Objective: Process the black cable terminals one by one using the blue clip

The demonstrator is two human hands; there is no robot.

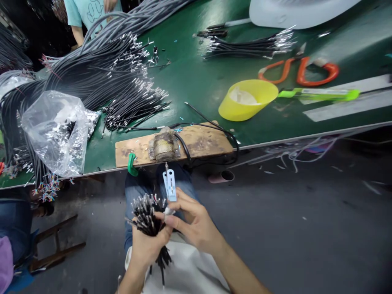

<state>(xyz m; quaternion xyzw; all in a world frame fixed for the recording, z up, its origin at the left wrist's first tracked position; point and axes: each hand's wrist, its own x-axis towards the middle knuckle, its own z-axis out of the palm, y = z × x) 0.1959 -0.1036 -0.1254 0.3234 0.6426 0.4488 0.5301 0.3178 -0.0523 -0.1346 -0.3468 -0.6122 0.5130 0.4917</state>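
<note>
My left hand (147,245) is wrapped round a bundle of short black cables (146,214), their stripped, silvery ends pointing up above the fist. At the bundle's right edge my right hand (191,222) is closed in a pinch; what lies between its fingertips is too small to make out. Something white (168,211) shows at those fingertips. Just above them a light blue clothes peg (170,185) hangs at the shaft of a small motor (164,146). The motor is mounted on a wooden board (205,143) at the table's edge.
A green clamp (132,164) grips the board's left part. Heaps of cables (134,102) and a plastic bag (56,130) lie left. Right are a yellow cup (245,102), orange-handled scissors (317,72), a green-handled tool (324,94) and another cable bundle (245,45). Another person (92,16) stands across the table.
</note>
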